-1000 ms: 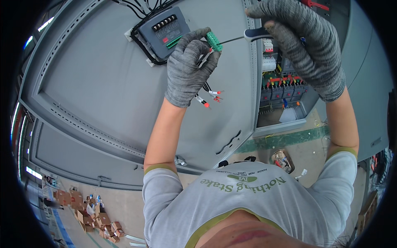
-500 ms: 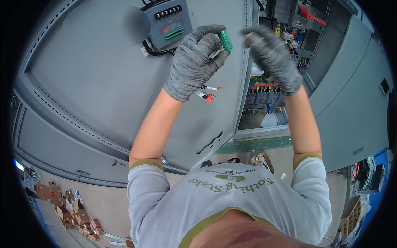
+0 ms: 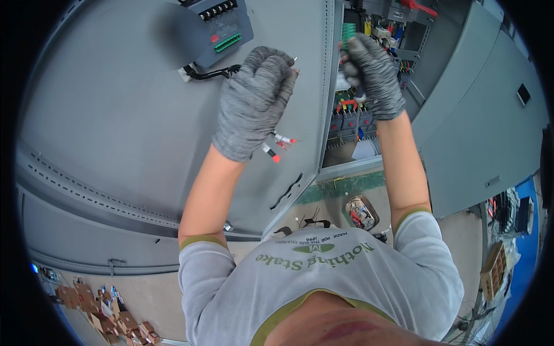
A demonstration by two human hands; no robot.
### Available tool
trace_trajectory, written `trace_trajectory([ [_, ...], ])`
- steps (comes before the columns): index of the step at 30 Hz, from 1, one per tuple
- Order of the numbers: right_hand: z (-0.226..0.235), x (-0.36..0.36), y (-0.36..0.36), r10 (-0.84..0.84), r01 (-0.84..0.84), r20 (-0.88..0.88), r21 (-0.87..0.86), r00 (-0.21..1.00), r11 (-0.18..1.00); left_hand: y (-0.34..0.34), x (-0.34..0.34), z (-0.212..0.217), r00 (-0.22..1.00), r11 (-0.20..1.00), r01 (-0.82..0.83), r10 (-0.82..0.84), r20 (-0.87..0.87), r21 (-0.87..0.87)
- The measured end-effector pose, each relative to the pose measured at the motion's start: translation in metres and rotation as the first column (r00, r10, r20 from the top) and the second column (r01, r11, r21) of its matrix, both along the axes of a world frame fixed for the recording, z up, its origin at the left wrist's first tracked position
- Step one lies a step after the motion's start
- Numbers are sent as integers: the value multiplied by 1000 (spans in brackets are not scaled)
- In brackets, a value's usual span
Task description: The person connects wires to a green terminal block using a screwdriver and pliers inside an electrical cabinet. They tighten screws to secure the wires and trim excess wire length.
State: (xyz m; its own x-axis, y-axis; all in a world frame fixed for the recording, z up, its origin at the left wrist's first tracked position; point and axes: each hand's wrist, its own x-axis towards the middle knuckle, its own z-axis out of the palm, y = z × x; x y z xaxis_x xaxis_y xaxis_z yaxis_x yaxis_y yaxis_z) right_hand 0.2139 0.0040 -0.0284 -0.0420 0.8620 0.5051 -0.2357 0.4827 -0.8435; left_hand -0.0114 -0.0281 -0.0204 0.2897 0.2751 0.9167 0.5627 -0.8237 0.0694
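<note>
My left hand (image 3: 254, 104), in a grey knit glove, is closed in a pinch in front of the grey cabinet door (image 3: 144, 127). A thin wire end (image 3: 296, 59) pokes out at its fingertips. Below its wrist hang several wires (image 3: 277, 151) with white sleeves and red tips. To the right, my gloved right hand (image 3: 376, 78) grips a green terminal plug (image 3: 348, 33) between thumb and fingers, apart from the left hand. Something dark shows under the right palm, too unclear to name. A grey meter module (image 3: 222, 32) with a green socket strip is mounted on the door.
Behind my right hand stands the open cabinet with breakers (image 3: 352, 120) and wiring, a red handle (image 3: 420, 7) at its top. A tool box (image 3: 362, 212) sits on the floor. Cardboard boxes (image 3: 118, 317) lie at lower left; a wooden crate (image 3: 493, 270) stands at right.
The green terminal plug has passed from my left hand to my right, which has moved slightly left and down. My left hand has dropped a little and now pinches a wire end.
</note>
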Motion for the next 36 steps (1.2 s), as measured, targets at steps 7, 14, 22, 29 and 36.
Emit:
trace_trajectory([
  [7, -30, -14, -49, 402, -445, -215, -221, 890, 868, -45, -4, 8, 999, 999, 35, -34, -22, 27],
  [14, -67, -7, -106, 502, -591, -322, -325, 803, 738, -116, 36, -58, 981, 991, 119, -107, 161, -63],
  [22, -116, 56, -149, 510, -599, -316, -476, 800, 644, -108, 101, -125, 898, 755, 432, -309, 313, -494],
  [29, -125, 175, -192, 49, -122, -341, -196, 939, 973, -133, 158, -177, 844, 664, 490, -198, 499, -565],
  [36, -124, 203, -219, -182, 190, -167, 38, 969, 981, -161, 198, -188, 693, 493, 679, -184, 698, -544],
])
